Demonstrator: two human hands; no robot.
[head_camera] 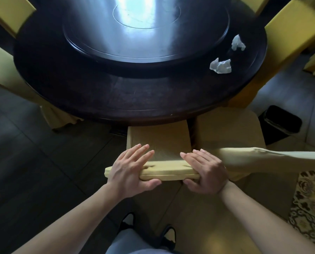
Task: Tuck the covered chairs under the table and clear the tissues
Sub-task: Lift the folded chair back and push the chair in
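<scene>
Both hands — left hand (pixel 130 167) and right hand (pixel 205 170) — clamp the covered chair (pixel 160 142) top, fingers flat, thumbs underneath; two tissues (pixel 220 66) sit on the counter (pixel 116 92).

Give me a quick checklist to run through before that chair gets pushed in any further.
1. Both hands on the chair back: ok. The left hand and the right hand hold its top edge, fingers over the front, thumbs behind.
2. Seat lined up with the table: ok, its front is already under the rim.
3. Room beside it: cannot tell. The neighbouring chair on the right stands very close.
4. Legs free underneath: cannot tell, hidden.
5. Tissues cleared: not ok. Two crumpled tissues lie on the tabletop.
6. Bin nearby: ok, on the floor at right.
</scene>
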